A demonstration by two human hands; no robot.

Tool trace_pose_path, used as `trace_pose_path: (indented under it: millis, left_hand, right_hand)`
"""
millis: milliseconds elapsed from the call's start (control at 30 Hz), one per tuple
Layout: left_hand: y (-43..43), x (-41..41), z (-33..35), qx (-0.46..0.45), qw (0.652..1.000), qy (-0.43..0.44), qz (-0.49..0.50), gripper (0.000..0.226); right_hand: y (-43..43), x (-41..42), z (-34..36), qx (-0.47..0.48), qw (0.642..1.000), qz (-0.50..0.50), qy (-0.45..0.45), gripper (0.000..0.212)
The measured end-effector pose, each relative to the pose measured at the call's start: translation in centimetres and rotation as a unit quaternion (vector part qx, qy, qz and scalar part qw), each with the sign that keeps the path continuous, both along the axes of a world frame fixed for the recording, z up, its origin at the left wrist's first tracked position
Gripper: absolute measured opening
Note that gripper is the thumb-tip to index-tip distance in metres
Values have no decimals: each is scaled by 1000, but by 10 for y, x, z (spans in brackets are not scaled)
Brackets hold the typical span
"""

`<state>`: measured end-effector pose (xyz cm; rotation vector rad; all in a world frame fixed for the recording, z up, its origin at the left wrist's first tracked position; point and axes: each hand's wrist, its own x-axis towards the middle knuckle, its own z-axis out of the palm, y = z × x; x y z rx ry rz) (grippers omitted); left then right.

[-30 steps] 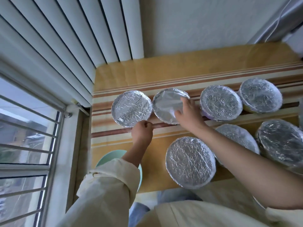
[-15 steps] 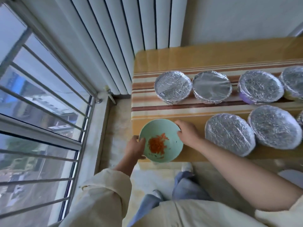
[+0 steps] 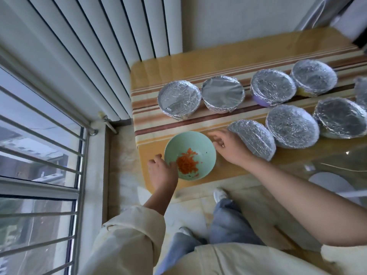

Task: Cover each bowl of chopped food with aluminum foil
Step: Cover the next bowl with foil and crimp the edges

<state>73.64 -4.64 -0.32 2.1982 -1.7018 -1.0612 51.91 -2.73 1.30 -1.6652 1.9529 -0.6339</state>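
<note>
Head view, cut off: foil-covered bowl [image 3: 361,91] at right edge.
Left hand [image 3: 161,172]: pinches green bowl [image 3: 198,143] rim.
Right hand [image 3: 228,147]: fingers loosely apart, beside rim.

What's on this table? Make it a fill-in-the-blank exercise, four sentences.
1. The uncovered bowl is ____ in colour.
2. The chopped food in it is ____.
3. The other bowls are each covered with ____.
4. The left hand grips the uncovered bowl at its ____.

Missing words: green; orange; foil; rim.
</note>
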Motion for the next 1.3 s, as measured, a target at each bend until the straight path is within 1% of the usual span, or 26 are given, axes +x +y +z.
trace_pose_path:
  millis: [67, 100, 167, 233, 267, 333, 400, 433, 500, 533, 600, 667, 733, 833, 900, 967, 1067, 1100, 1200, 1233, 1300]
  left_hand:
    - [-2, -17, 17, -122, 992, 12, -23, 39]
    - [-4, -29, 24, -150, 987, 29, -50, 33]
    - [-5, -63, 33, -155, 976, 75, -133, 25]
    - [-1, -105, 40, -151, 956, 104, -228, 24]
    - [1, -130, 40, -153, 945, 110, -266, 25]
    - [6, -181, 39, -154, 929, 106, -321, 27]
    - [12, -231, 33, -143, 918, 86, -358, 33]
    - [15, -254, 32, -135, 915, 74, -372, 37]
    - [18, -296, 28, -121, 911, 54, -390, 44]
    - [18, -314, 26, -115, 912, 37, -392, 48]
    - [17, -344, 23, -106, 917, -2, -384, 53]
    - [16, -365, 21, -80, 927, -30, -365, 54]
    - [16, -380, 21, -58, 939, -65, -333, 50]
    - [15, -400, 27, -89, 948, -116, -283, 38]
    - [13, -415, 30, -123, 943, -104, -290, 34]
    - [11, -434, 32, -153, 937, -55, -310, 33]
    - [7, -469, 32, -161, 918, 11, -363, 33]
    - [5, -480, 31, -153, 909, 24, -387, 35]
    - [0, -507, 24, -111, 890, 29, -441, 45]
    - [-2, -515, 21, -98, 884, 25, -457, 47]
    - [-7, -526, 15, -72, 875, 11, -479, 47]
  right_hand:
    - [7, -20, 8, -42, 998, -39, -18, 33]
    - [12, -34, 11, -50, 997, -61, -23, 32]
    - [22, -68, 15, -58, 993, -104, -17, 32]
    - [32, -110, 12, -50, 986, -158, 0, 34]
    - [39, -134, 9, -32, 981, -190, 8, 35]
    - [52, -181, 4, 7, 970, -240, 32, 43]
    - [65, -223, -1, 28, 967, -245, 56, 53]
    - [70, -240, -3, 45, 968, -241, 53, 58]
    - [78, -267, -5, 85, 973, -215, 16, 65]
    - [81, -277, -6, 99, 978, -185, 0, 66]
    - [84, -293, -6, 110, 988, -112, -3, 63]
    - [84, -308, -5, 109, 992, -69, 0, 58]
    - [84, -324, -6, 111, 992, -53, -17, 54]
    - [83, -349, -1, 85, 993, -47, -70, 43]
    - [81, -370, 3, 27, 995, -65, -75, 33]
    - [78, -397, 6, -21, 992, -111, -62, 27]
    - [77, -437, -1, -42, 976, -209, -54, 34]
    - [78, -447, -4, -30, 970, -236, -53, 38]
    - [82, -465, -16, 76, 952, -280, -93, 52]
    - [82, -468, -21, 91, 950, -278, -106, 52]
    - [82, -474, -29, 90, 947, -279, -130, 47]
